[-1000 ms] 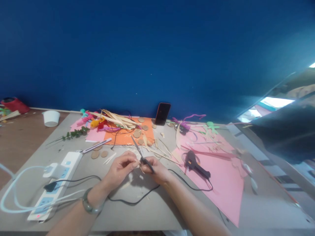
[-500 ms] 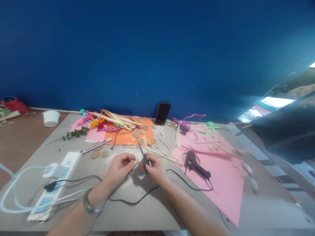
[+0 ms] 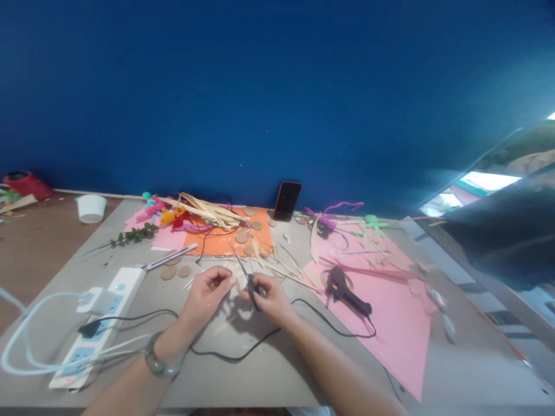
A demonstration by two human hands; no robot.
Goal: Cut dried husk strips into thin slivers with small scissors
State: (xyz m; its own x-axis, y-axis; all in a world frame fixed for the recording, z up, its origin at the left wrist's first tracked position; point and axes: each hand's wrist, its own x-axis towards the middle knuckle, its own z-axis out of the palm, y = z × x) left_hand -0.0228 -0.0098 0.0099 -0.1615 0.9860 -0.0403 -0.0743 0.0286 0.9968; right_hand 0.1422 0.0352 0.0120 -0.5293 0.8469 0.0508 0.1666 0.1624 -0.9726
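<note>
We note a matte grey tabletop (image 3: 243, 384) and smooth blue wall (image 3: 260, 104). Above the tabletop, the right hand (image 3: 272, 297) grips slender dark scissors (image 3: 251, 284); the left hand (image 3: 208, 293) has fingertips together, contents unclear.

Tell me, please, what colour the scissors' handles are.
The scissors' handles are black, as the head view shows.

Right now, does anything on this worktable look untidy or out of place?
Yes: pale scraps lie scattered over the grey table, looking untidy, and a black cord loops loosely under both forearms, where it might snag.
</note>
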